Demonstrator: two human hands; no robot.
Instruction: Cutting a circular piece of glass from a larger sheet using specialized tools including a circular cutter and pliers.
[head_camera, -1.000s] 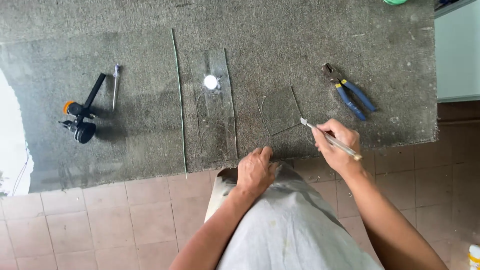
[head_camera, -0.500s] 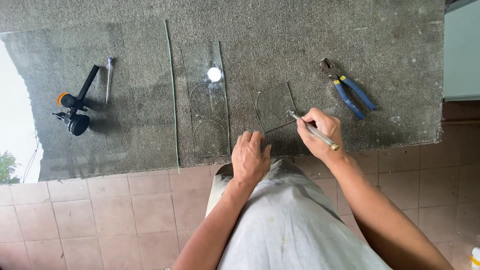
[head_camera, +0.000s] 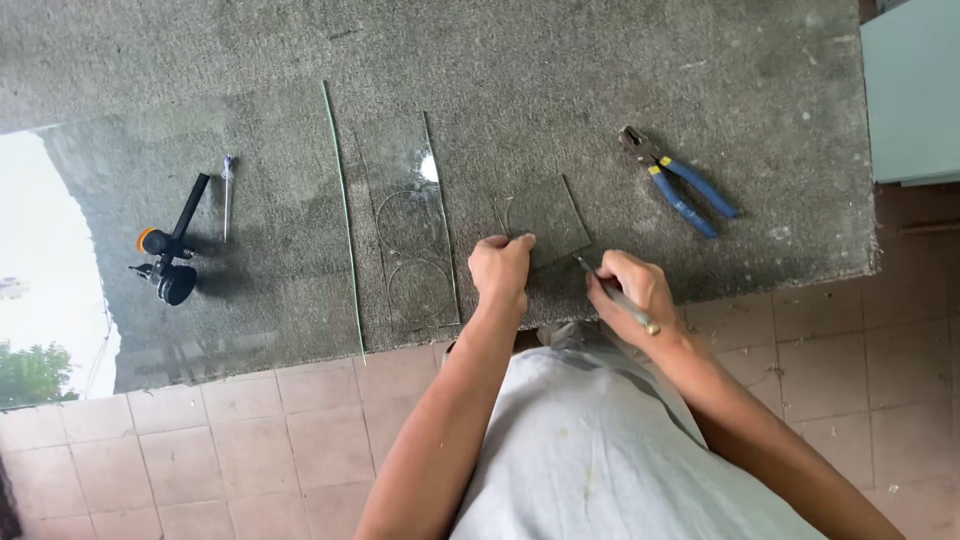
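A small clear glass piece (head_camera: 548, 215) lies on the grey felt-covered table (head_camera: 560, 90). My left hand (head_camera: 501, 268) presses on its near left edge with fingers bent. My right hand (head_camera: 632, 292) grips a thin glass cutter (head_camera: 615, 295) like a pen, with its tip touching the near right edge of the glass piece. A narrow glass strip (head_camera: 415, 225) with two circles scored in it lies just left of my left hand.
Blue-handled pliers (head_camera: 678, 181) lie to the right on the table. A large glass sheet (head_camera: 200, 235) covers the table's left part, with a black and orange circle cutter (head_camera: 168, 252) and a thin pen-like tool (head_camera: 227, 190) on it. Tiled floor (head_camera: 250, 440) lies below.
My left hand slid up from the table's edge onto the small glass piece. My right hand drew in toward the piece's near right edge with the cutter.
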